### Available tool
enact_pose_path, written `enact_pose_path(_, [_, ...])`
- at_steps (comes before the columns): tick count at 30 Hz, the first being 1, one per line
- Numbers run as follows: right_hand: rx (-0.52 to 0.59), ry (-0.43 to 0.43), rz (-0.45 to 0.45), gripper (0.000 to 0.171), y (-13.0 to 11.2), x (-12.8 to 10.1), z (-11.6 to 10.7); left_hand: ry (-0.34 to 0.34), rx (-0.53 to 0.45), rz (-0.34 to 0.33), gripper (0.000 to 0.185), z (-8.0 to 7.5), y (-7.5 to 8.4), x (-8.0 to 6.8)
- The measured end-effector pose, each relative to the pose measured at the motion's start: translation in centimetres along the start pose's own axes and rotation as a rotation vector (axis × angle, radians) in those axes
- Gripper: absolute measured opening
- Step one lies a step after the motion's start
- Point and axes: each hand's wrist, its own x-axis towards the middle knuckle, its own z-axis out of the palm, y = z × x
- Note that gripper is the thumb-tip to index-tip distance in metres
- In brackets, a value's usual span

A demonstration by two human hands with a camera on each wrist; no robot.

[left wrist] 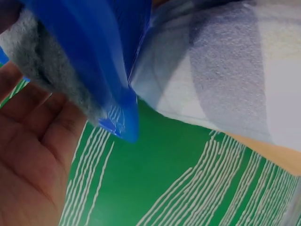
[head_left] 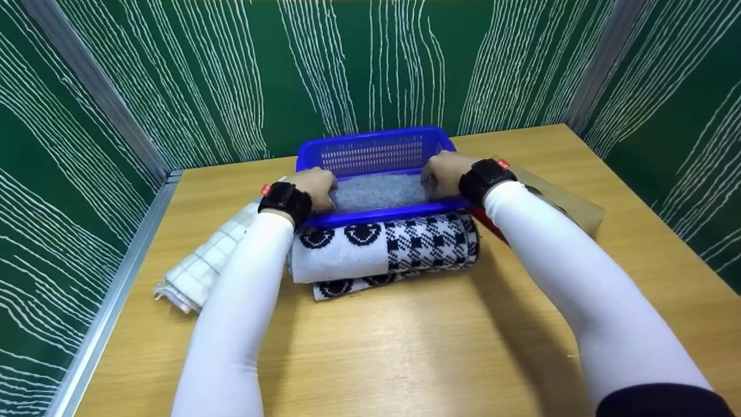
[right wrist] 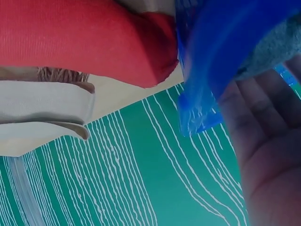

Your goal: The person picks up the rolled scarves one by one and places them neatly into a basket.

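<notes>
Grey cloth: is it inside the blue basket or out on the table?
Inside. The grey fuzzy cloth lies within the blue perforated plastic basket, below its rim, with the left hand and right hand at its ends.

Both hands' fingertips vanish inside the blue basket (head_left: 370, 152), sunk behind the grey towel (head_left: 379, 192). The right forearm hides most of the red cloth (right wrist: 84, 40). The checked white towel (head_left: 200, 269) lies partly behind the left sleeve.
</notes>
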Motion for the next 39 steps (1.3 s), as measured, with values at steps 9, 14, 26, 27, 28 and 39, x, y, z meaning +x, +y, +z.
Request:
enact_pose_path(9, [0.020, -0.022, 0.060, 0.033, -0.3, 0.0, 0.5, -0.015, 0.015, -0.030, 0.008, 0.4, 0.9, -0.5])
enact_pose_path(14, [0.027, -0.022, 0.068, 0.027, -0.2, 0.1, 0.6, -0.048, 0.047, -0.033, 0.007, 0.8, 0.9, -0.1])
enact_pose_path(26, [0.020, 0.003, 0.013, 0.033, 0.2, 0.1, 0.6, -0.007, -0.010, 0.005, 0.007, 1.0, -0.2, 0.5])
enact_pose_path(27, [0.020, 0.003, 0.010, 0.035, 0.3, 0.1, 0.6, -0.005, -0.012, 0.012, 0.007, 0.8, 0.0, 0.2])
enact_pose_path(28, [0.023, 0.000, 0.011, 0.037, 0.3, 0.1, 0.5, -0.005, -0.016, 0.015, 0.006, 0.7, 0.0, 0.0])
enact_pose_path(39, [0.036, -0.054, 0.135, 0.058, -0.6, -0.6, -1.5, -0.002, -0.060, -0.022, 0.055, -0.4, -0.1, -0.4])
